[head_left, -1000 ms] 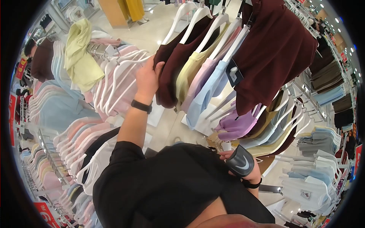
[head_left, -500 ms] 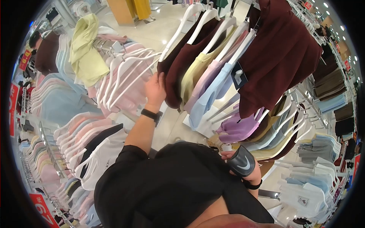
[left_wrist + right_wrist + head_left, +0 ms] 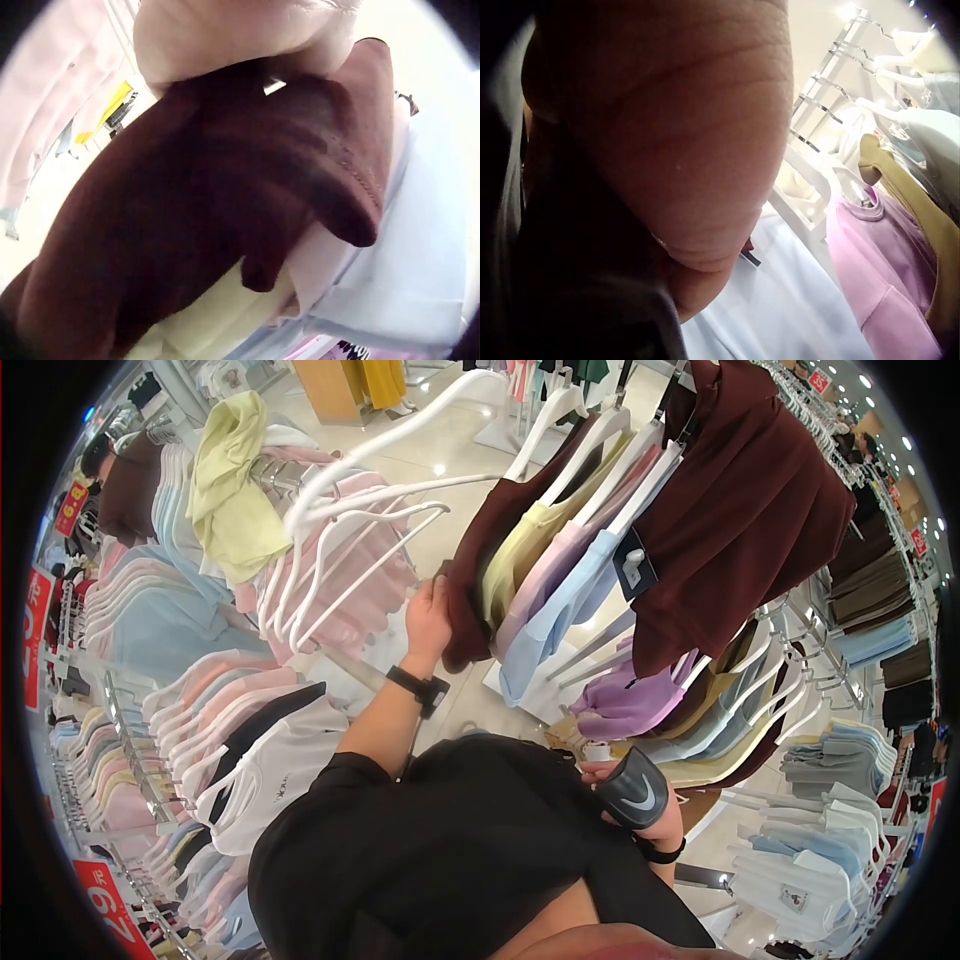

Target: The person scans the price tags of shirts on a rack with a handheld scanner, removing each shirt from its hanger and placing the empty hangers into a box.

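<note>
My left hand (image 3: 428, 622) grips the edge of a maroon top (image 3: 470, 585) at the front of a row of hung tops. Close up in the left wrist view, the maroon top (image 3: 195, 202) hangs below my palm, its hem stitching showing. A bare white hanger (image 3: 400, 435), blurred, juts out leftward in front of the row. Behind the maroon fabric hang a yellow top (image 3: 515, 545), a lilac one (image 3: 540, 575) and a light blue one (image 3: 560, 600). Close to my body, my right hand (image 3: 662, 822) holds a black curved thing with a white swoosh (image 3: 632, 788).
A large maroon garment (image 3: 740, 510) with a dark tag drapes over the row's right side. At left stand racks of pink tops (image 3: 365, 550) and white hangers; a yellow-green garment (image 3: 235, 490) lies over one. A purple top (image 3: 625, 695) hangs below right. Tiled floor (image 3: 470, 700) shows between racks.
My left hand has moved right and down, drawing maroon fabric along. The front white hanger, earlier under a dark maroon top, is now bare and has swung left. My right hand stays put.
</note>
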Motion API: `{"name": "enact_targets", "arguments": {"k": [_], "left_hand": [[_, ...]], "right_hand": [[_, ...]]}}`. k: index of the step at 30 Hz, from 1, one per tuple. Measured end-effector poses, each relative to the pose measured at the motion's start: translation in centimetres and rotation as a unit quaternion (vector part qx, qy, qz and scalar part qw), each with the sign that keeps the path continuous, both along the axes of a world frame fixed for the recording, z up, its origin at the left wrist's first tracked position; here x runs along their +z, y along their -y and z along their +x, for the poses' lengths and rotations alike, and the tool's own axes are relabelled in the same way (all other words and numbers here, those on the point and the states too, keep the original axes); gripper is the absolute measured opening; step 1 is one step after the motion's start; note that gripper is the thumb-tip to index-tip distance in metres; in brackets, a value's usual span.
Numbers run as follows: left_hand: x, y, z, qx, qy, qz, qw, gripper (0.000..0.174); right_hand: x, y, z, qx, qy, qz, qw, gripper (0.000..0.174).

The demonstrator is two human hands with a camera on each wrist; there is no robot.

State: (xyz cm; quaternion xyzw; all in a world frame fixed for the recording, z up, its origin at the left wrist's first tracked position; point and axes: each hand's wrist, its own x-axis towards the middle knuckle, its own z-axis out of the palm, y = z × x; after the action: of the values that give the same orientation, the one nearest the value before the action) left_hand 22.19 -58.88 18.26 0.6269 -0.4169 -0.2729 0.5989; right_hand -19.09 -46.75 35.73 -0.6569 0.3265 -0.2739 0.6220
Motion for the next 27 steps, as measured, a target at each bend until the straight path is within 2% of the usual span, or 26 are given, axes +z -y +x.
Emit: {"name": "enact_targets", "arguments": {"k": [3, 5, 7, 9, 12, 13, 15, 19, 21, 23, 25, 27], "left_hand": [[-0.4, -1.4, 0.2, -0.037, 0.026, 0.096, 0.994, 0.033], [0.6, -3.4, 0.0, -0.072, 0.173, 0.166, 0.968, 0.037], [1.5, -5.2, 0.2, -0.141, 0.285, 0.254, 0.913, 0.038], [2.0, -6.7, 0.7, -0.238, 0.359, 0.36, 0.828, 0.038], [4.1, -8.7, 0.5, -0.347, 0.387, 0.403, 0.753, 0.038], [3.3, -9.8, 0.6, -0.387, 0.422, 0.311, 0.758, 0.039], [7.7, -10.8, -2.0, -0.444, 0.352, 0.22, 0.794, 0.036], [13.8, -11.5, -7.7, -0.475, 0.185, 0.037, 0.86, 0.028], [15.3, -11.7, -9.4, -0.51, 0.094, 0.013, 0.855, 0.019], [17.2, -11.6, -11.0, -0.5, 0.013, -0.073, 0.863, 0.022], [18.0, -11.1, -11.3, -0.489, -0.022, -0.085, 0.868, 0.023], [18.1, -10.5, -11.5, -0.482, -0.04, -0.098, 0.87, 0.025]], "right_hand": [[-0.3, -0.1, -0.1, 0.006, 0.0, -0.001, 1.0, 0.043], [-0.1, 0.0, 0.0, 0.01, -0.001, -0.012, 1.0, 0.042], [0.0, 0.1, 0.1, 0.01, 0.005, -0.012, 1.0, 0.041], [-0.1, 0.1, 0.2, 0.008, 0.021, 0.0, 1.0, 0.041], [-0.7, 0.5, 0.2, 0.032, 0.026, 0.017, 0.999, 0.042], [-0.9, 0.8, 0.2, 0.047, 0.026, 0.011, 0.999, 0.044], [-1.2, 1.2, 0.4, 0.076, 0.024, -0.001, 0.997, 0.048], [-1.2, 1.3, 1.6, 0.065, 0.047, 0.073, 0.994, 0.055], [-0.4, 1.6, 3.0, 0.07, 0.056, 0.079, 0.993, 0.058], [-1.3, 2.2, 2.9, 0.122, 0.017, -0.007, 0.992, 0.063], [-2.9, 2.6, 2.2, 0.171, 0.001, -0.117, 0.978, 0.066], [-2.4, 2.0, 1.8, 0.145, -0.045, -0.036, 0.988, 0.077]]}}
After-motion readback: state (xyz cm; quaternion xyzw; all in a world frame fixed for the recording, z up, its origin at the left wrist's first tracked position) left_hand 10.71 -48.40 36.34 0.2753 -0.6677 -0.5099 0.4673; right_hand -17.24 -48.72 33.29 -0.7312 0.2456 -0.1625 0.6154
